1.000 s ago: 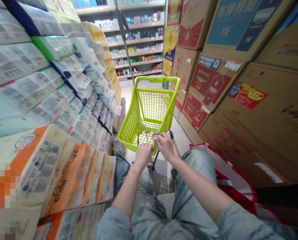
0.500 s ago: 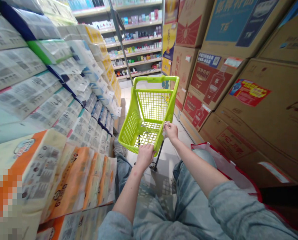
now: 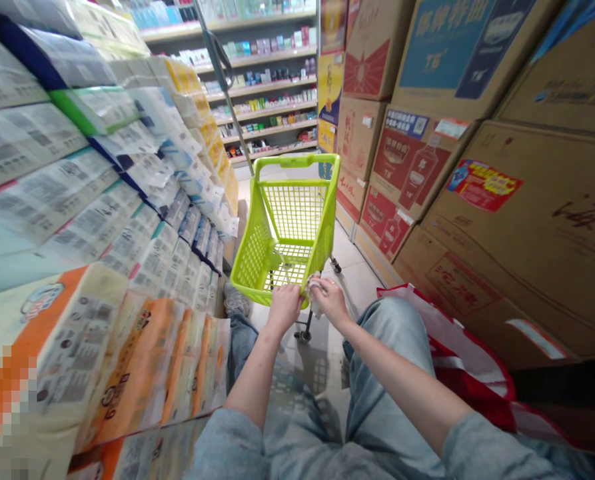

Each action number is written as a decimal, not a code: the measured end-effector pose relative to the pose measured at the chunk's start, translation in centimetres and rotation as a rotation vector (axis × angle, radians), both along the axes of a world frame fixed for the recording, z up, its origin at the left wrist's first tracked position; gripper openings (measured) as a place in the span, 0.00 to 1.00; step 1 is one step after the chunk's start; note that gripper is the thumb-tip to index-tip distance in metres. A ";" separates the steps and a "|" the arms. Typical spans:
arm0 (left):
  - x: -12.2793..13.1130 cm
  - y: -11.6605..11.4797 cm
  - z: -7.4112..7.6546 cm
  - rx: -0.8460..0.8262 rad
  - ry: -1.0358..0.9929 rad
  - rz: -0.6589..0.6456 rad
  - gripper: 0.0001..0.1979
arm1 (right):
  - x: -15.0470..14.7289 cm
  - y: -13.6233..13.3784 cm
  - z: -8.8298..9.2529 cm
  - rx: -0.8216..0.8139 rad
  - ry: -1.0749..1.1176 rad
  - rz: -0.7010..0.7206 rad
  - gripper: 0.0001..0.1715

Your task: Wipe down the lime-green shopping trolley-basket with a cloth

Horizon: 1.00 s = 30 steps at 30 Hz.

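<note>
Head view: on my remote feed, the cart (image 3: 251,260) stands upright on the aisle floor (image 3: 354,263), just ahead of the person's knees (image 3: 400,327). Lime-green, gridded walls and base, 1 bar across the far top, black wheels (image 3: 303,337) below. I log the left hand (image 3: 285,308) curled over the near rim, gripping it. Right hand (image 3: 331,300) just beside, fingers pinching a crumpled pale cloth (image 3: 316,308) by the rim's corner; contact there I cannot tell. Both forearms (image 3: 254,380) reach forward, converging.
</note>
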<state>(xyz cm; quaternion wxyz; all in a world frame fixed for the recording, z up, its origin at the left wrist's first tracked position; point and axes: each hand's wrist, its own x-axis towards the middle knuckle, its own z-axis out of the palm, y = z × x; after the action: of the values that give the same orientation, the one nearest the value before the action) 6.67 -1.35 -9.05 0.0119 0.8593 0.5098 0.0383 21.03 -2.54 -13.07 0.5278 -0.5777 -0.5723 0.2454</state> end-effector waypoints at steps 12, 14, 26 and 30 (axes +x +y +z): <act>-4.2 1.8 0.2 0.051 -0.053 -0.050 0.08 | -0.4 3.7 3.5 -0.077 -0.210 -0.083 0.20; -4.6 1.7 0.2 0.027 -0.015 -0.050 0.11 | -1.3 3.4 3.6 -0.189 -0.305 -0.034 0.19; -2.5 2.0 -0.2 0.008 -0.046 -0.067 0.07 | -1.4 7.5 6.3 -0.525 -0.627 -0.223 0.17; -1.2 1.7 -0.5 0.026 -0.058 -0.022 0.06 | -1.0 8.6 6.2 -0.523 -0.636 -0.288 0.18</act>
<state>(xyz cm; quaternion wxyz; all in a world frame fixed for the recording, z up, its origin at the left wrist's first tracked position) 5.46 0.35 -9.51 0.0157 0.8635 0.4992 0.0699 19.99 6.05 -6.83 0.1900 -0.8126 -0.5386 0.1161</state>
